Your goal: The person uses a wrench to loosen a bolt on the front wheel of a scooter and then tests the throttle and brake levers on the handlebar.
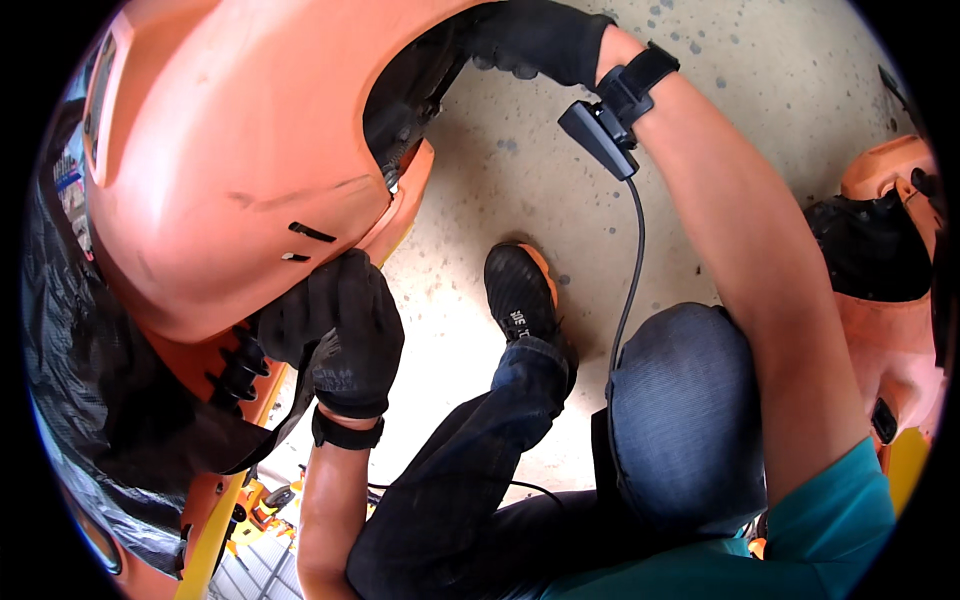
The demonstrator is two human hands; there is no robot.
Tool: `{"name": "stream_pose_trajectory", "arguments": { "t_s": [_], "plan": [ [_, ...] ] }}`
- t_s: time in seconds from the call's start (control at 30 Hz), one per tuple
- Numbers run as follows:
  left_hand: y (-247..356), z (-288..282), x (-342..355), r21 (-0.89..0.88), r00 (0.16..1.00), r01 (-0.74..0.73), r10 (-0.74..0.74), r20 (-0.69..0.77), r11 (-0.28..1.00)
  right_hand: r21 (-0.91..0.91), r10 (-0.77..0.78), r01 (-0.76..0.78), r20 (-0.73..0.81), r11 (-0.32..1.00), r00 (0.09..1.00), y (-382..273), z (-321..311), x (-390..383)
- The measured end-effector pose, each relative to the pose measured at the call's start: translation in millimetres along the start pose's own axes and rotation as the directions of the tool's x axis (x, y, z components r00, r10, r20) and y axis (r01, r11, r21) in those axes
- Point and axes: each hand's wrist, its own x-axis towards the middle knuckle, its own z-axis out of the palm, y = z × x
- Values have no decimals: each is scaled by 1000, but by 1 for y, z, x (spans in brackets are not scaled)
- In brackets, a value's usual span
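Note:
A large orange curved panel (200, 170), like a vehicle's bodywork with a rounded arch cut into it, fills the upper left. My left hand (345, 325), in a black glove, is closed at the panel's lower edge; its fingertips are hidden there. Beside it, a black ribbed part (240, 368) shows beneath the panel. At the top, my right hand (540, 42), also gloved in black, reaches to the arch's dark opening (405, 105) with its fingers curled. What those fingers grip, if anything, is hidden. Two small slots, dark and pale, mark the panel above my left hand.
Black plastic sheeting (100, 380) hangs along the left side. A second orange body with a dark opening (870, 245) stands at the right. A black device (600, 135) is strapped to my right wrist, its cable (640, 250) running down past my knee. Speckled concrete floor (700, 220) lies below.

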Motion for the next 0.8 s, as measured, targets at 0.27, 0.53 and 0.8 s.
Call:
{"name": "stream_pose_trajectory", "arguments": {
  "t_s": [0.27, 0.53, 0.8],
  "plan": [
    [0, 2, -1, 10, 999, 4, -4, -43, 1000, -75, -9, 9, -10, 997, 1000, 1, -3, 4],
    [-1, 0, 1, 36, 1000, -11, 12, -22, 999, -50, -60, 59, -16, 997, 998, 9, -2, 9],
    [0, 2, -3, 49, 1000, 5, -4, -30, 999, -127, -29, 25, -32, 992, 999, 2, 1, 5]
  ]
}}
